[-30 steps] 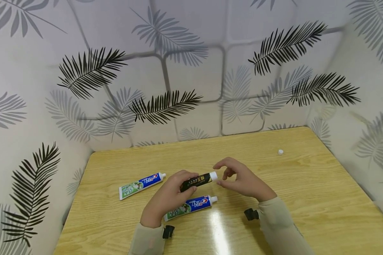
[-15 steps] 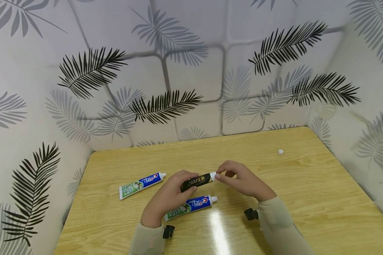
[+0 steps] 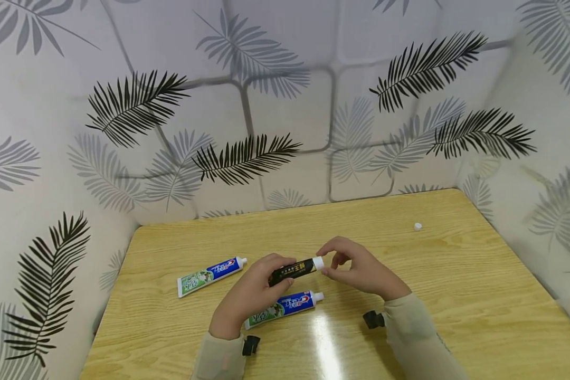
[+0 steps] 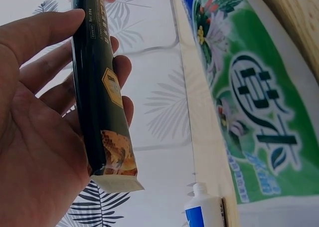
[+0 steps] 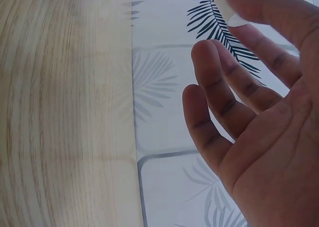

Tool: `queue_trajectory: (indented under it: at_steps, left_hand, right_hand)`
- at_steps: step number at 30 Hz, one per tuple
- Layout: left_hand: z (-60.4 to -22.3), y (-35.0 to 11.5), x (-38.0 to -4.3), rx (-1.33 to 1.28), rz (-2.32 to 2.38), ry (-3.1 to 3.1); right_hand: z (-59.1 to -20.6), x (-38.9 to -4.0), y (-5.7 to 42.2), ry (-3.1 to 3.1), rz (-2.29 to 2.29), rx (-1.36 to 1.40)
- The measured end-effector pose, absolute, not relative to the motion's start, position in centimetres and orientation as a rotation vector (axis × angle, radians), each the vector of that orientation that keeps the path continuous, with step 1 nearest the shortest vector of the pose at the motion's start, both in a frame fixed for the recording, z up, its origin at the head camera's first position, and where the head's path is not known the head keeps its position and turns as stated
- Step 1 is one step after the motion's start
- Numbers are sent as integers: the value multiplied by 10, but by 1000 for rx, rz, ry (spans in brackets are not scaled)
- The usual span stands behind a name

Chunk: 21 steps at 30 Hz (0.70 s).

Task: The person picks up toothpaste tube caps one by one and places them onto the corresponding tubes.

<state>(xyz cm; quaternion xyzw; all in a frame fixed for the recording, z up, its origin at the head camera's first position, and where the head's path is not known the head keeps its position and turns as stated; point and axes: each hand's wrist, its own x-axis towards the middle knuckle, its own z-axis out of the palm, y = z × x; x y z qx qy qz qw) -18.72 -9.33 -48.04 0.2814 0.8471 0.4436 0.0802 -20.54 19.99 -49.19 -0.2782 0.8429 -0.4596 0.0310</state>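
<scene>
My left hand [image 3: 252,290] holds a black toothpaste tube [image 3: 292,271] with gold characters, its thumb on one side and fingers on the other. The tube is raised above the table, its white cap [image 3: 317,262] pointing right. At that end, the thumb and index finger of my right hand [image 3: 361,266] stand on either side of the cap. In the right wrist view the thumb overlaps the white cap [image 5: 227,7], while the other fingers are spread and loosely bent. The left wrist view shows the tube's crimped tail [image 4: 117,182] near the palm.
A blue and green toothpaste tube [image 3: 294,303] lies just below the left hand, partly hidden by it. Another such tube [image 3: 211,277] lies to the left, nozzle pointing right. A small white cap [image 3: 417,226] sits at the back right of the wooden table [image 3: 480,295]. Patterned fabric [image 3: 290,116] rises behind.
The right thumb and index finger closed together at the cap half a second ago and now stand wider around it. The left hand and the black tube have stayed put.
</scene>
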Motion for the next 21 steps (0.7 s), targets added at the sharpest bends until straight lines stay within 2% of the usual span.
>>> queue_trajectory:
  at_steps: [21]
  left_hand:
    - [-479,-94,-187,833,1328,2527]
  right_hand:
    - [-490,-205,197,2563,-1367,-727]
